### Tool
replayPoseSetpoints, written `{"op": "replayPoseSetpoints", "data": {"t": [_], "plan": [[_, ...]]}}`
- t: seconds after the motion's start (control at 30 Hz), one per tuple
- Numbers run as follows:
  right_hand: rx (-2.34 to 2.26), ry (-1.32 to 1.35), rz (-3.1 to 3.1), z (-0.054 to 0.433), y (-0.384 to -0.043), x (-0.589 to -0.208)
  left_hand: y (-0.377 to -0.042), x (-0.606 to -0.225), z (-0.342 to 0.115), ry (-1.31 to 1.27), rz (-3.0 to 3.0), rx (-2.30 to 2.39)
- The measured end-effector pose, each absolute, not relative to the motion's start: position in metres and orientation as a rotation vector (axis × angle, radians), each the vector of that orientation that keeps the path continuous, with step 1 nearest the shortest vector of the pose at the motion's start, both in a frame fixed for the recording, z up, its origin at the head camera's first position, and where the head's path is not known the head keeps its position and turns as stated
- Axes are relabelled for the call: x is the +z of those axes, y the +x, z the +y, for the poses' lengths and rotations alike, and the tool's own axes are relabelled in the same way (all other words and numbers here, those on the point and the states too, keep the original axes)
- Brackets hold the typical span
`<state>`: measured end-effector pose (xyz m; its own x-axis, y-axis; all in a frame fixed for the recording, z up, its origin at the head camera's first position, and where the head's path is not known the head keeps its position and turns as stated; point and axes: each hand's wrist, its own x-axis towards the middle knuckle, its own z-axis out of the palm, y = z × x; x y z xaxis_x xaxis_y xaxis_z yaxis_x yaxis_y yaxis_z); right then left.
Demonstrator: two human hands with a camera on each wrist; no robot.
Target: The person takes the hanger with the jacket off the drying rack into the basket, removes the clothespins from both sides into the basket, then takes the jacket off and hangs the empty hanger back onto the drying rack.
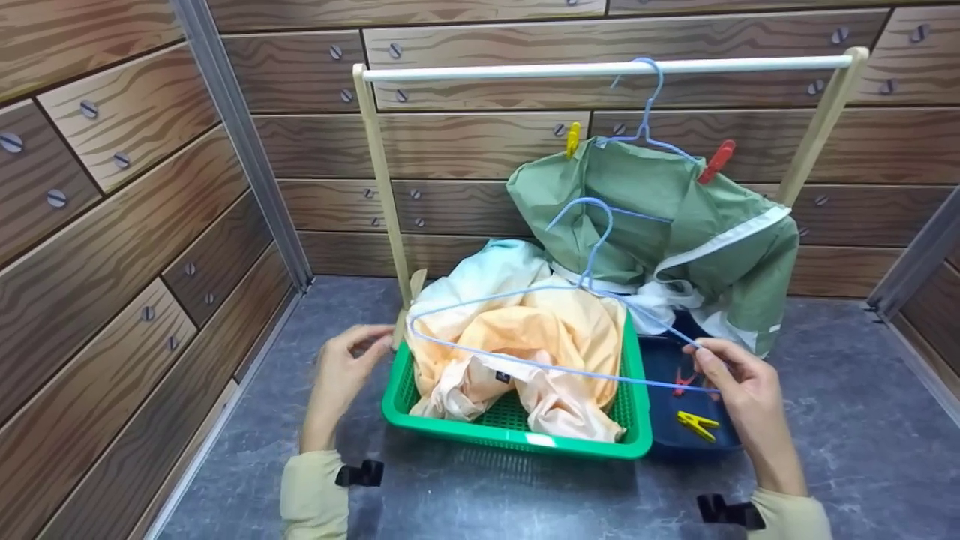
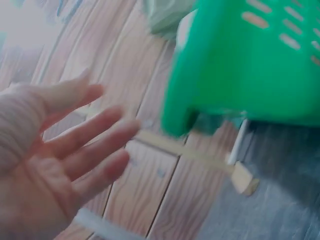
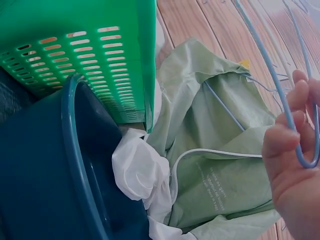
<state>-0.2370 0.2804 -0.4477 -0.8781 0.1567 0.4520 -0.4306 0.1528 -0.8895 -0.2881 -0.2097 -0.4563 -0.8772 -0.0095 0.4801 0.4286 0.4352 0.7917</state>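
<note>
My right hand (image 1: pixel 739 394) pinches one end of a blue wire hanger (image 1: pixel 660 383), whose hook points up and whose frame stretches over the green basket (image 1: pixel 517 444). In the right wrist view the fingers curl round the bent end of the wire (image 3: pixel 273 70). Inside the basket lies a crumpled garment (image 1: pixel 570 322) fading from peach to pale blue, with a dark label at its collar. My left hand (image 1: pixel 343 375) holds nothing, beside the basket's left rim; its fingers (image 2: pixel 95 155) are loosely spread in the left wrist view.
Behind the basket stands a rack with a white bar (image 1: pixel 487 73). A green garment (image 1: pixel 637 187) hangs there on another blue hanger, with a yellow clothespin (image 1: pixel 573 140) and a red clothespin (image 1: pixel 717 161). A dark blue bin (image 1: pixel 660 360) at right holds a yellow clothespin (image 1: pixel 697 425) and a red one.
</note>
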Motion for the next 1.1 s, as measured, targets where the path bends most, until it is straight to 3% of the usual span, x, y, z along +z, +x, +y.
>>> {"op": "replayPoseSetpoints", "data": {"t": [0.27,0.63,1.1], "plan": [[1.766,0.389,-1.926,0.279,-0.236,-0.444,-0.327,-0.425,-0.216,-0.25,-2.231,-1.262],[1.697,0.426,-1.956,0.272,-0.235,-0.446,-0.389,-0.415,-0.238,0.039,-2.029,-1.497],[1.644,0.385,-2.016,0.27,-0.231,-0.445,-0.444,-0.39,-0.211,-0.034,-1.994,-1.746]]}}
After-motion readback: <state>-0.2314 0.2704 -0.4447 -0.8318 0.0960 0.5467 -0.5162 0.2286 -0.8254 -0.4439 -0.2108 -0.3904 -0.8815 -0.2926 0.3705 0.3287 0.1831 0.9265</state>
